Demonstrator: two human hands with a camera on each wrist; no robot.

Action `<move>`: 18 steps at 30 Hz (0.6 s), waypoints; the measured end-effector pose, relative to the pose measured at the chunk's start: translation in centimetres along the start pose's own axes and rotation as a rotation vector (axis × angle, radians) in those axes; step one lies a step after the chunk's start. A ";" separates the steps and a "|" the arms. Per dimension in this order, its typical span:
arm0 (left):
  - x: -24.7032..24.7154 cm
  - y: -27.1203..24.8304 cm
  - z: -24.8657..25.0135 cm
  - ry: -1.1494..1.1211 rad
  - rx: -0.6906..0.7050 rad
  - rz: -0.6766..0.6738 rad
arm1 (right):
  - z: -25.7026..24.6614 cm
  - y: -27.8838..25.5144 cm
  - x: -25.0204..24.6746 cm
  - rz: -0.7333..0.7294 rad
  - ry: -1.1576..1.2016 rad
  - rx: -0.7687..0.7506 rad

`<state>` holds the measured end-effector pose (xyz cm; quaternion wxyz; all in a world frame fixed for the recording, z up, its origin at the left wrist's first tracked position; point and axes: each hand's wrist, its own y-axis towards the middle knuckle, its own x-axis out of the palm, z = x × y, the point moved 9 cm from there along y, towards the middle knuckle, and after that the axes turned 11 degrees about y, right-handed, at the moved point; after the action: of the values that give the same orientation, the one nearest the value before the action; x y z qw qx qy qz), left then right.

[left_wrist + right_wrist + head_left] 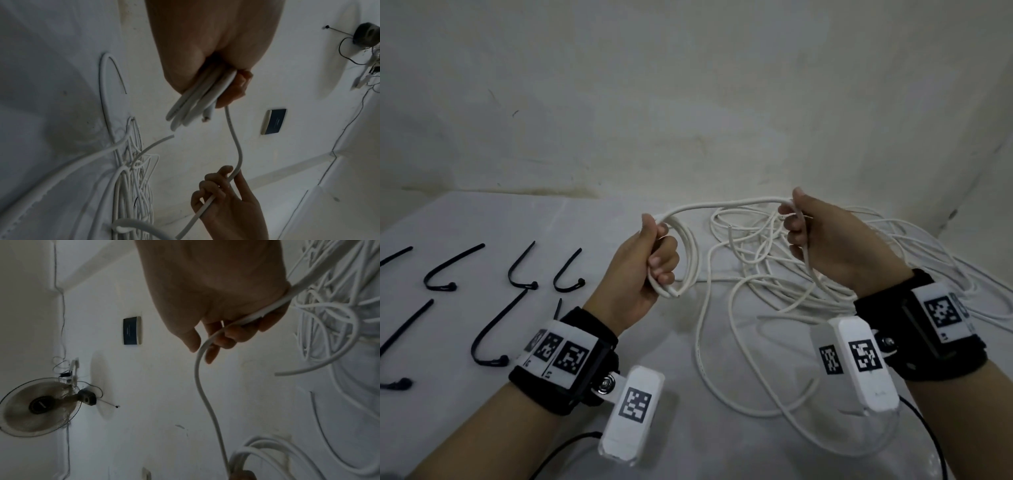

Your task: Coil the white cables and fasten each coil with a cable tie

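My left hand (pixel 654 260) grips a small coil of white cable (pixel 688 253), several loops bunched in the fist (pixel 197 97), with a cut end sticking out below. From it a strand of the same cable (pixel 722 205) arches rightward to my right hand (pixel 804 233), whose fingers curl round it (pixel 232 326); the left wrist view shows that hand (pixel 222 191) closed on the strand. Behind and below lies a loose tangle of white cable (pixel 774 274) on the white table (pixel 585 222). Several black cable ties (pixel 524 270) lie at the left.
A stained white wall (pixel 688 102) rises just behind the table. The table's right edge runs near the tangle. Black leads (pixel 565 452) trail from the wrist cameras at the front. A wall fan (pixel 39 405) and a dark wall plate (pixel 132 331) show in the right wrist view.
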<state>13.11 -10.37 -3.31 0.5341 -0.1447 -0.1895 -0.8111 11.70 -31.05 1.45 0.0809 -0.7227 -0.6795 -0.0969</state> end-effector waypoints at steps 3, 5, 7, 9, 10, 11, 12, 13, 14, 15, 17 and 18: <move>0.0 -0.2 0.6 -0.071 0.009 -0.033 | -0.6 -0.4 0.5 -0.083 -0.017 -0.164; 0.1 -0.3 1.1 -0.154 0.006 -0.067 | -1.7 -0.9 0.5 -0.079 -0.171 -0.346; 0.6 -0.3 1.7 -0.245 -0.004 -0.141 | -2.7 -1.4 0.5 -0.041 -0.411 -0.517; 1.3 -0.4 2.4 -0.297 -0.009 -0.223 | -3.2 -1.6 0.8 -0.017 -0.632 -0.619; 1.6 -0.4 2.7 -0.320 -0.004 -0.256 | -3.2 -1.5 1.0 -0.013 -0.705 -0.642; 1.9 -0.4 3.1 -0.348 0.004 -0.279 | -3.2 -1.5 1.2 -0.012 -0.757 -0.660; 2.1 -0.4 3.5 -0.384 0.018 -0.288 | -3.3 -1.6 1.4 -0.014 -0.790 -0.678; 2.2 -0.2 3.9 -0.431 0.040 -0.286 | -3.4 -1.7 1.5 -0.026 -0.796 -0.687; 2.1 -0.1 4.3 -0.485 0.066 -0.273 | -3.4 -2.0 1.7 -0.054 -0.775 -0.687; 1.9 0.1 4.8 -0.534 0.095 -0.259 | -3.4 -2.2 1.7 -0.086 -0.748 -0.674; 1.5 0.5 5.6 -0.600 0.150 -0.238 | -3.4 -2.5 1.5 -0.115 -0.780 -0.661; 1.5 0.6 6.0 -0.613 0.172 -0.227 | -3.5 -2.7 1.3 -0.121 -0.868 -0.675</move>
<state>13.28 -9.07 2.75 0.3688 -0.3143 -0.4240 -0.7651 8.99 -30.52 5.07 -0.4483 -0.6419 -0.6221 -0.0070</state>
